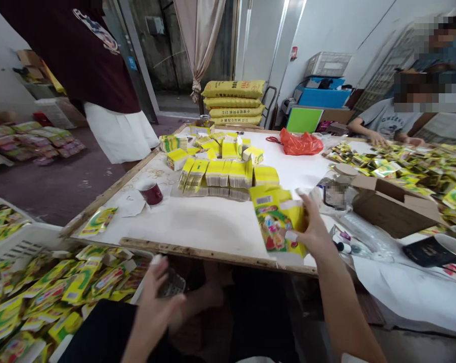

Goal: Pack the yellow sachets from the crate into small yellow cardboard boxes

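Note:
My right hand (313, 229) is closed round the right side of a yellow printed packet (275, 227) with a fruit picture and a barcode, at the table's front edge. Whether it is one packet or several together, I cannot tell. My left hand (154, 297) hangs in front of the table edge, beside the crate, fingers apart and holding nothing; it is a little blurred. White covers show on some fingertips of both hands. Beyond my right hand stand rows of stacked yellow packets (228, 174). One yellow packet (98, 222) lies at the table's left.
A white crate (48, 232) full of yellow packets stands at my left. The table holds a dark red mug (151, 193), a red plastic bag (299, 142), an open cardboard box (394, 206) and a black mug (436, 250). People are at the left and far right, by a packet heap (409, 166).

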Available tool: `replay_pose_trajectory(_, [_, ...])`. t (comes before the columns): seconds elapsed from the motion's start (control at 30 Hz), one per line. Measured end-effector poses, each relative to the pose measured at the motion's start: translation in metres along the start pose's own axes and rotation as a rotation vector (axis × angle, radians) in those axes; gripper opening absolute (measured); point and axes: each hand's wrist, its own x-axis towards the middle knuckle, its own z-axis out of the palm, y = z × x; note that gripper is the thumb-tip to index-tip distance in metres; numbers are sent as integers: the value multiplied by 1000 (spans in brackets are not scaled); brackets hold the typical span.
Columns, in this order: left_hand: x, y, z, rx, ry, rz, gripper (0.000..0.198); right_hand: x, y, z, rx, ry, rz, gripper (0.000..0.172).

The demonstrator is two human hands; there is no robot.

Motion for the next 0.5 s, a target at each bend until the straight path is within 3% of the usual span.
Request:
replay_pose_trajectory(0.1, [-15,18,51,-384,-257,57,110,-36,-19,44,495,-351,10,112])
replay_pose_trajectory(0.17, [-21,25,81,-617,-369,-36,108,-56,-28,71,577,-498,14,111])
replay_pose_trajectory(0.23, [-22,28,97,-750,-512,-146,99,-69,-31,91,627,-583,11,110])
replay_pose_trajectory(0.3, [-19,31,98,-797,-644,-209,88,-73,-31,103,681,-604,-11,110])
replay_pose_trajectory(0.37, [-13,39,92,-805,-695,-245,76,-72,-26,110,714,-593,-43,109])
replay_pose_trajectory(0.43, [-2,54,85,-786,-640,-282,67,-67,-19,113,721,-579,-69,107])
replay_pose_trajectory(0.5, [16,73,81,-730,-542,-261,75,-61,-10,114,685,-563,-86,104])
